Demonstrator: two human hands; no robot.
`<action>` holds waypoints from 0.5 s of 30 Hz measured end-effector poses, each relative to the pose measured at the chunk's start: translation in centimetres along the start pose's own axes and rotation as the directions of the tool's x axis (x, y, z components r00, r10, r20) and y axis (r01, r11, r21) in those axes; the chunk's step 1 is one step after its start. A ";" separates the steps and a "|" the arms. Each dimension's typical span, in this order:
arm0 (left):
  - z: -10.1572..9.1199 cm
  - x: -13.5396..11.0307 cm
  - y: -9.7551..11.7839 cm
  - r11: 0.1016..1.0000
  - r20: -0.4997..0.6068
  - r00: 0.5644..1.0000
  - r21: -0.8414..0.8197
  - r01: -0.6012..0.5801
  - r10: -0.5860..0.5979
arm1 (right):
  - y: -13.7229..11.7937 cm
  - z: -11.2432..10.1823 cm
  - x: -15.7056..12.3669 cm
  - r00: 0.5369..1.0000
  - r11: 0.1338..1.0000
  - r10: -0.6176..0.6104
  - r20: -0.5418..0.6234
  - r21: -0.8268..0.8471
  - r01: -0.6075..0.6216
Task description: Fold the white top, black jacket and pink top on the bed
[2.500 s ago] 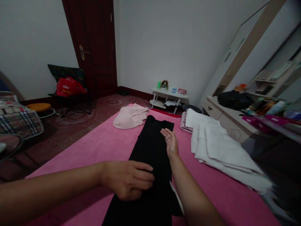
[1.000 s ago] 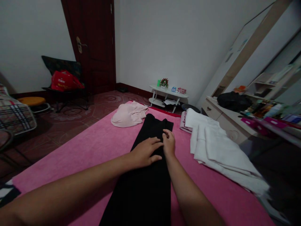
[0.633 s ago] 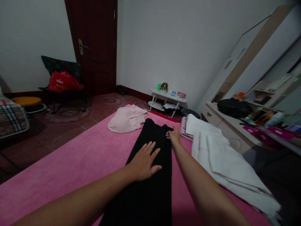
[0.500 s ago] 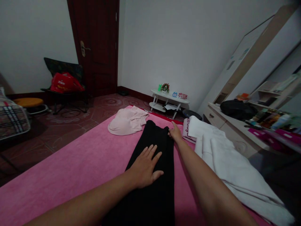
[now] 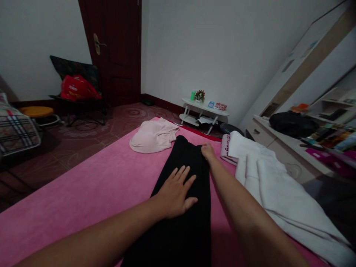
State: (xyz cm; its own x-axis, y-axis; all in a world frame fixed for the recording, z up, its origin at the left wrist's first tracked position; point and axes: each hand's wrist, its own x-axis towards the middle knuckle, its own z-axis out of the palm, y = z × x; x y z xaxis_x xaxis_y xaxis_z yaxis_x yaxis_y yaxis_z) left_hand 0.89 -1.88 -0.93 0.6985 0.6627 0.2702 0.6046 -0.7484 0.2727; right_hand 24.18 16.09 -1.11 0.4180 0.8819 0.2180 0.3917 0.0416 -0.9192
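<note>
A long black garment [image 5: 183,237], perhaps folded trousers, lies flat along the pink bed cover [image 5: 105,178]. My left hand [image 5: 176,193] rests palm down on its middle, fingers spread. At the garment's far right corner, my right hand [image 5: 207,152] is closed on the edge of the black cloth. Just beyond the garment's far left corner lies a pale pink piece of clothing [image 5: 152,137]. The near end of the black garment runs out of view at the bottom.
White folded cloths [image 5: 280,185] and a pale pink cloth with lettering [image 5: 226,148] lie at the right. Beyond the bed stand a small white table [image 5: 204,105], a chair with a red bag [image 5: 78,88], and a dresser [image 5: 264,133].
The view has tilted slightly down and left. My right hand's index finger, stretched out before, is now curled in at the garment's corner. My left hand stays flat on the cloth.
</note>
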 end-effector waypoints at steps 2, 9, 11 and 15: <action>-0.1 -0.1 0.1 1.000 0.006 1.000 0.009 -0.002 0.002 | -0.3 -0.2 -1.8 0.997 1.000 -0.008 0.072 0.001 0.008; -0.6 -0.1 -0.5 0.998 0.050 0.998 -0.058 -0.032 0.035 | -0.4 -3.7 -11.4 0.899 0.952 -0.292 0.326 0.006 0.307; -1.0 -0.3 -1.0 0.991 0.070 0.995 -0.118 -0.063 0.071 | -0.4 -5.0 -14.6 0.857 0.903 -0.359 0.369 -0.095 0.419; -2.4 -2.1 -2.4 0.953 0.081 0.979 -0.257 -0.161 0.187 | -1.8 -8.3 -20.5 0.781 0.790 -0.407 0.474 -0.246 0.562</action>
State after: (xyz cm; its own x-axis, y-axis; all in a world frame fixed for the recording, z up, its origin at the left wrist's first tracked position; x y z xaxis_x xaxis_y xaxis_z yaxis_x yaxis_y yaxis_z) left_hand -2.93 -1.40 0.10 0.8279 0.5067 0.2406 0.3658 -0.8128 0.4534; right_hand 21.74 -6.01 -1.24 -0.2220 0.8942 0.3888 0.7459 0.4126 -0.5229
